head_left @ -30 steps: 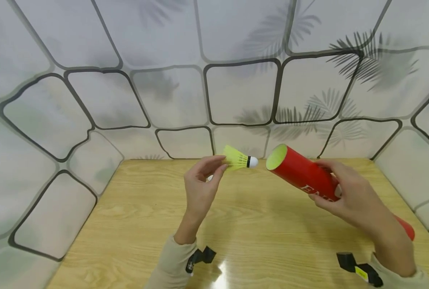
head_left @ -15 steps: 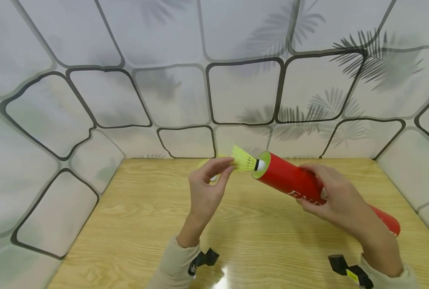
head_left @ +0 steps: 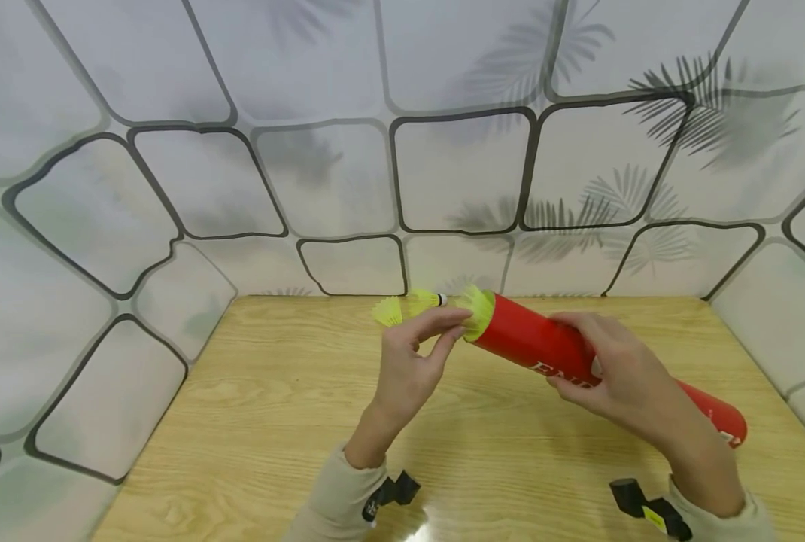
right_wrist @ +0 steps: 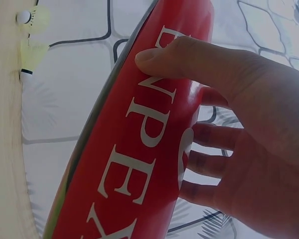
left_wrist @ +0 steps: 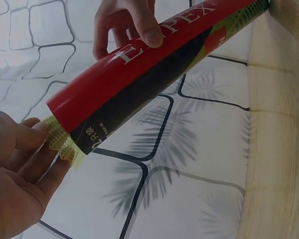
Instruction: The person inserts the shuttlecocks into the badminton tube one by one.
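Note:
My left hand pinches the feathered skirt of a yellow shuttlecock between thumb and fingers. Most of that shuttlecock is inside the mouth of a red tube; its white tip is hidden, and in the left wrist view only the skirt's edge sticks out. Around the tube's middle my right hand grips, thumb on one side and fingers on the other. The tube is held tilted, its open end up toward the left hand. Large white letters and a black band mark its side.
Behind the left hand, near the table's back edge, lie two more yellow shuttlecocks, one with its white tip to the right and one partly hidden. The wooden table meets a patterned backdrop at the back and sides.
The left hand has moved right, and the shuttlecock has gone from outside the tube into its mouth, tip first. The right hand has brought the tube left and slightly down.

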The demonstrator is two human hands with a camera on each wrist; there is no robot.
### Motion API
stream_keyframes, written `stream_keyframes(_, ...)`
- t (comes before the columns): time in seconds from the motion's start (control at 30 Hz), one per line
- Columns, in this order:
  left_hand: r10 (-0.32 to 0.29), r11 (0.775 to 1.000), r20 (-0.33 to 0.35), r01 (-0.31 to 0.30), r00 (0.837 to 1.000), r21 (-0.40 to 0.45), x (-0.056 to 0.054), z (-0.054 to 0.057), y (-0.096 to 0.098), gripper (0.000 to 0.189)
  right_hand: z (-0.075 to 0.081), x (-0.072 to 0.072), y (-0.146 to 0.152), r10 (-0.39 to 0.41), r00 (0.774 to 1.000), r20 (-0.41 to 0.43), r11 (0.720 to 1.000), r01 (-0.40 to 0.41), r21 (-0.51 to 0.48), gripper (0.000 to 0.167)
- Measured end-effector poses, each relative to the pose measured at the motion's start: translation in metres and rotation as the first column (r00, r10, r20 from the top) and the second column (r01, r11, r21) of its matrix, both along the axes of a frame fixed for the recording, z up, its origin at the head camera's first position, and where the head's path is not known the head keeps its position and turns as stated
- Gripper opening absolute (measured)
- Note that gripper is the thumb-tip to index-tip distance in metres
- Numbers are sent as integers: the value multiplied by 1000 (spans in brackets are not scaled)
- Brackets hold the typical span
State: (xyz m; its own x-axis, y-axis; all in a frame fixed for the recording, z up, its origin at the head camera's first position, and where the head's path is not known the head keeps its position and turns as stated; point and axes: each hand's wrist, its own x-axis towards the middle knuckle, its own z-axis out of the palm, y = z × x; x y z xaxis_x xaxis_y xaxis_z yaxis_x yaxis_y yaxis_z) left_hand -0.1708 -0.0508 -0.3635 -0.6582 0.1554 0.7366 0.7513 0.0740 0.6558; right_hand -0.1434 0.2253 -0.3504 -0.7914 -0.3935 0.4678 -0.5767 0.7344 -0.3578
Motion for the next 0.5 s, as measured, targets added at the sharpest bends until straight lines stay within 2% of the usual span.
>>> stream_keyframes(0.2, -5, 1000, -22, 4, 1000, -21, 2, -1, 5, 18, 0, 0, -1, -8, 1000, 1, 1000, 8, 11, 77)
stream_keyframes(0.5, -90, 994, 18, 91, 996, -61, 5, -5, 13, 19, -1, 2, 0, -14, 1000, 20, 1000, 14, 9, 80)
